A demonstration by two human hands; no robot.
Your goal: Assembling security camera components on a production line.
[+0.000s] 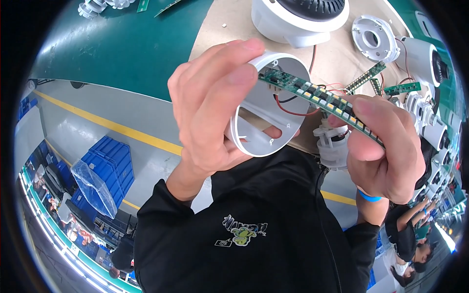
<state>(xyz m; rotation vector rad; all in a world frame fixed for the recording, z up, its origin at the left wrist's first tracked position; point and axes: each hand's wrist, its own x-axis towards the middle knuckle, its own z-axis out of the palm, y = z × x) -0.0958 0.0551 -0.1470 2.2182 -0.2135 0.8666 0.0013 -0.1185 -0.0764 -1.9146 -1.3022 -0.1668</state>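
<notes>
My left hand (210, 97) is wrapped round a white round plastic housing (244, 132), whose open end faces right. Between the thumb and fingers of my right hand (386, 141) is a narrow green circuit board (317, 95) with rows of small yellow and white LEDs. The board slants across the housing's opening, its far-left end at the rim near my left fingertips. Red and black wires (293, 112) run by a small white connector inside the housing. Whether the board touches the housing, I cannot tell.
A large white housing with a black grille (298, 24) stands at the back. Beside it lie a white ring-shaped part (373, 39) and another white housing (420, 61). More green boards (403, 89) rest at the right. Blue crates (105, 166) stand on the floor; other people sit at lower right.
</notes>
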